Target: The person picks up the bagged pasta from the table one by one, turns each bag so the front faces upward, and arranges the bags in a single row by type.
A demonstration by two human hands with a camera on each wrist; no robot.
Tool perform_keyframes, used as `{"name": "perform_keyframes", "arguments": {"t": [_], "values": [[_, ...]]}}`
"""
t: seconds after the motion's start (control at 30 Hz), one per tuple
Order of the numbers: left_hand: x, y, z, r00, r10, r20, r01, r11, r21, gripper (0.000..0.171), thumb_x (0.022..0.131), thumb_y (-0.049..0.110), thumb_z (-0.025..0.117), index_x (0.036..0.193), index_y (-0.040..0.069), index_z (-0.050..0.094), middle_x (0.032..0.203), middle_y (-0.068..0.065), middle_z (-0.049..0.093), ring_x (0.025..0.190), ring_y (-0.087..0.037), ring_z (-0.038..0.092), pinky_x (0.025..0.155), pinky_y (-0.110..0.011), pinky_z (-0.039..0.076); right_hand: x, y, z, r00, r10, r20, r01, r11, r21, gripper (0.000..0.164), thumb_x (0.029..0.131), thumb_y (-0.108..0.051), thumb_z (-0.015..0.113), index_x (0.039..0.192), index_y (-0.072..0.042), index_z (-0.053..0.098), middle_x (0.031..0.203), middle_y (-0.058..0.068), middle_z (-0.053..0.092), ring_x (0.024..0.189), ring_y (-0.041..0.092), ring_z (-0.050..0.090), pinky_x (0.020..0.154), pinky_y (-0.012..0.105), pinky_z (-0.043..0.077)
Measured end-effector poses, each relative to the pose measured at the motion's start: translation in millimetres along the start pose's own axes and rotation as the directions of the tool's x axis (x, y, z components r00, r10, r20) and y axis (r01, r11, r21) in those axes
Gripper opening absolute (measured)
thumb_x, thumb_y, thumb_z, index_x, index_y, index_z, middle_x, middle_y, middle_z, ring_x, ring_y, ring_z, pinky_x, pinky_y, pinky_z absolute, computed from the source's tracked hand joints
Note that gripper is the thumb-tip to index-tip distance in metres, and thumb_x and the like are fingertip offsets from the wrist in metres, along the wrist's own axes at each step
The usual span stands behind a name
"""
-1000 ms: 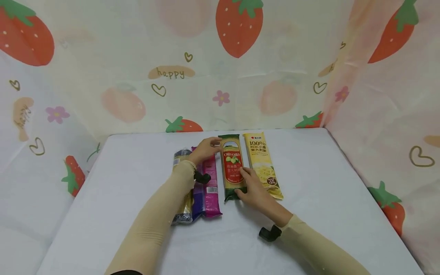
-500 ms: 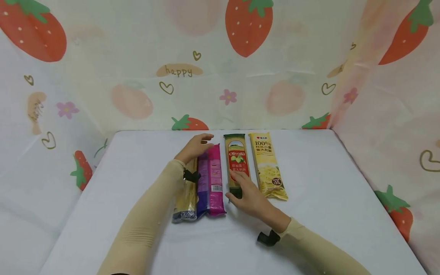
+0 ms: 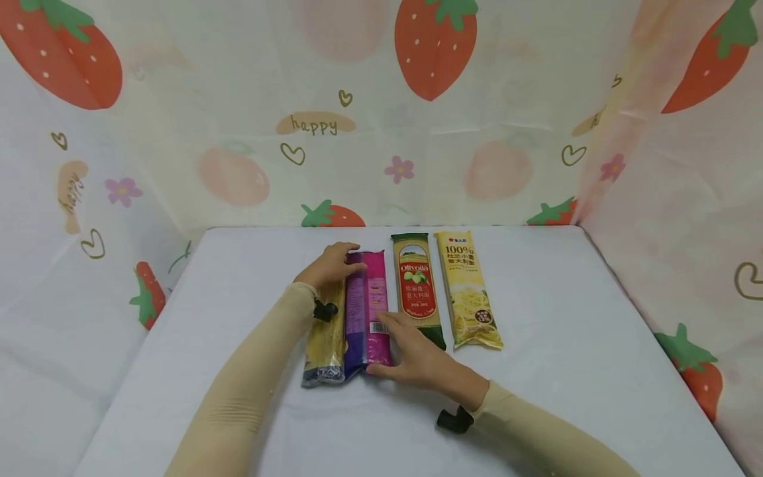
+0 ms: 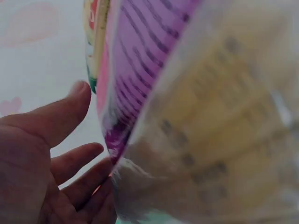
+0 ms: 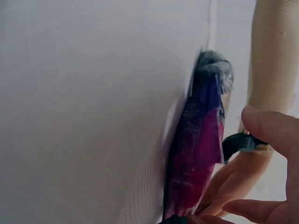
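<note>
Pasta packs lie side by side on the white table. My left hand [image 3: 329, 266] is at the far end of the clear-wrapped golden pasta pack [image 3: 326, 338] and the purple-and-pink pasta pack [image 3: 367, 298]. In the left wrist view its thumb and fingers [image 4: 77, 161] are spread, near the packs' ends. My right hand [image 3: 420, 358] is at the near right side of the purple-and-pink pack, fingers extended over its edge and thumb by its near end. From the right wrist view, the thumb [image 5: 264, 123] stands apart from the pack; contact there is hard to tell.
Right of the right hand's fingers lies a green-and-red pasta pack [image 3: 415, 278], partly covered by that hand. Further right is a yellow pasta pack [image 3: 467, 285], slightly slanted. A strawberry-print cloth [image 3: 357, 172] rises behind the white table [image 3: 554, 318] and at both sides.
My right hand has moved left from the green-and-red pack to the purple-and-pink pack. My left hand has left the green-and-red pack's side and shifted left. The view has shifted slightly.
</note>
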State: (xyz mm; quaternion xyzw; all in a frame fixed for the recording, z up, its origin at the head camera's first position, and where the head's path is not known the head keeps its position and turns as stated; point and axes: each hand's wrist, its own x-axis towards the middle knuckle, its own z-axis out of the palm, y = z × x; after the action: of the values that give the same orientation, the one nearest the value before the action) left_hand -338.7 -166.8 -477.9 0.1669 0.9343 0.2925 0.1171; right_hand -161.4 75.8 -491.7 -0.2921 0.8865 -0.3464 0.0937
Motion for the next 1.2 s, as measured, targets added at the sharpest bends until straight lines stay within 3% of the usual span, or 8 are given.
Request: {"name": "perform_keyframes", "arguments": {"t": [0.33,0.57,0.77,1.2], "values": [[7.7,-8.6,4.5,0.995,-0.065,0.079,0.061,0.996,0.057,0.083,0.107,0.039,0.069,0.167,-0.003,0.030,0.169,-0.026,0.035,0.159,-0.043,0.030,0.130,-0.053,0.026,6,-7,7,0.995,0.085,0.048,-0.082,0.995,-0.065,0.114,0.084,-0.052,0.091,0.169,-0.007,0.030,0.174,0.019,0.025,0.160,0.039,0.028,0.122,0.057,0.040],[7.9,-4.9,4.9,0.995,-0.051,0.086,0.042,0.994,0.105,0.076,0.107,0.038,0.068,0.163,-0.004,0.038,0.164,-0.028,0.041,0.155,-0.044,0.035,0.128,-0.054,0.029,12,-8,12,0.994,0.098,0.056,-0.089,0.986,-0.139,0.123,0.077,-0.059,0.094,0.169,-0.006,0.032,0.174,0.026,0.021,0.158,0.043,0.030,0.120,0.056,0.043],[8.4,-4.8,7.8,0.996,-0.047,0.072,0.037,0.990,0.137,0.073,0.107,0.039,0.069,0.161,-0.003,0.043,0.160,-0.028,0.045,0.151,-0.045,0.038,0.127,-0.055,0.032,17,-13,18,0.985,0.157,0.076,-0.136,0.965,-0.223,0.131,0.072,-0.066,0.094,0.170,-0.007,0.030,0.176,0.026,0.018,0.157,0.047,0.032,0.115,0.058,0.048],[4.8,-0.2,2.4,0.994,-0.084,0.071,0.074,0.988,0.132,0.071,0.104,0.042,0.072,0.157,0.000,0.050,0.158,-0.026,0.046,0.150,-0.044,0.039,0.125,-0.055,0.035,23,-23,23,0.984,0.170,0.049,-0.143,0.927,-0.347,0.124,0.077,-0.060,0.094,0.168,-0.003,0.032,0.170,0.028,0.032,0.147,0.048,0.046,0.106,0.057,0.056]]}}
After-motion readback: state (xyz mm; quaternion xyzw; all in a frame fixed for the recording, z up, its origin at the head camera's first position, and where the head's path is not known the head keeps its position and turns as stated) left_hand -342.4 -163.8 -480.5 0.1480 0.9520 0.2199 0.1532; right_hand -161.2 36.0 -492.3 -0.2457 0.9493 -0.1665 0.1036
